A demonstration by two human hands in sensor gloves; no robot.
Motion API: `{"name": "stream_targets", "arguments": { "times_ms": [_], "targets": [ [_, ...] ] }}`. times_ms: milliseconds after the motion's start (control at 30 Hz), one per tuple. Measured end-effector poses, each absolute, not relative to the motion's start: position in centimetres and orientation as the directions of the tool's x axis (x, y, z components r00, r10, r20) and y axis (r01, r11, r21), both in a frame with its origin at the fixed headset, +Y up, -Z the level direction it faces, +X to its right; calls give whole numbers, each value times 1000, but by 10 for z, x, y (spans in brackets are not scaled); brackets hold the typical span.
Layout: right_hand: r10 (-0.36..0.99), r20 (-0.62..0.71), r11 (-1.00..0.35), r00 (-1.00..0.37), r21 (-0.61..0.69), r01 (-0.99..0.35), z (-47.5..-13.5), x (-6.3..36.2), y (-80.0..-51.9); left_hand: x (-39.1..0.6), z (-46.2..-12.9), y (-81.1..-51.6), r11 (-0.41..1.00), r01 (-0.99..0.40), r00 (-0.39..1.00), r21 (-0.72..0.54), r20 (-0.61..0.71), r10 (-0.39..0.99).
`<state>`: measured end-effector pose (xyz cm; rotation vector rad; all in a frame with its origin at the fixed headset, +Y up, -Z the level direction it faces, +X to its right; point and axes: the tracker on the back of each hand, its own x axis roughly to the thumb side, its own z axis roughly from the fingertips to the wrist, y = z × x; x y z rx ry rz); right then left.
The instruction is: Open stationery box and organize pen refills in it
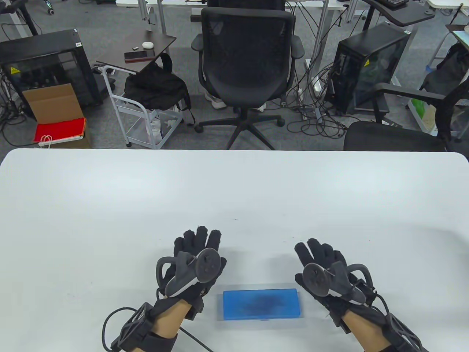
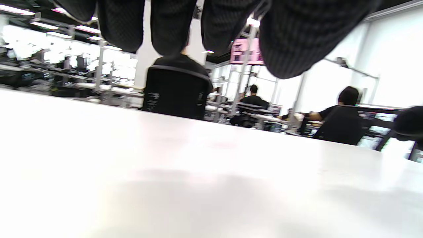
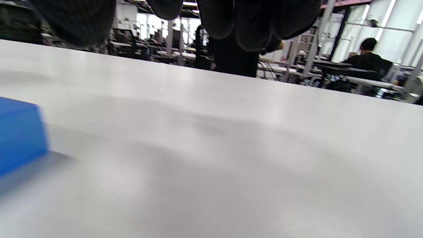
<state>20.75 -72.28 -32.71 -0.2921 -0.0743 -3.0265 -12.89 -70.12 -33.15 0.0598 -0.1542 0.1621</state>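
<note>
We have the box [image 1: 262, 304] lying flat near the front edge of the counter [image 1: 234, 190], between our two hands and touching neither. The left hand [image 1: 196, 262] hovers just left of it, the right hand [image 1: 324, 273] just right of it, and both are released, fingers spread and holding nothing.

The main risk, as we judge it, is the slide: the box is a thin, smooth, rectangular blue plastic case with rounded corners, and the counter is glossy white, so prying at the lid with one hand could push it off the near edge unless the other pins it. The lid is closed and we cannot tell where its latch or hinge sits, so we may pull at the wrong side. A dark smudge shows through the lid; it may be the refills inside, but we cannot tell. If so, a sudden pop could scatter them. Our gloves are thick knit, which dulls grip on a thin seam.
</note>
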Motion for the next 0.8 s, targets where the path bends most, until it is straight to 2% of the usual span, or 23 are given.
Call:
{"name": "stream_targets", "arguments": {
  "times_ms": [167, 433, 800],
  "targets": [
    [-56, 71, -998, -996, 33, 59, -349, 241, -742, -145, -340, -720, 996, -83, 993, 40, 84, 79],
    [-14, -52, -997, -999, 73, 10, -357, 278, -755, -161, -339, -737, 996, -84, 996, -11, 38, 84],
    [20, -29, -993, -999, 113, -24, -358, 277, -762, -159, -337, -740, 997, -81, 995, -14, 54, 82]
  ]
}}
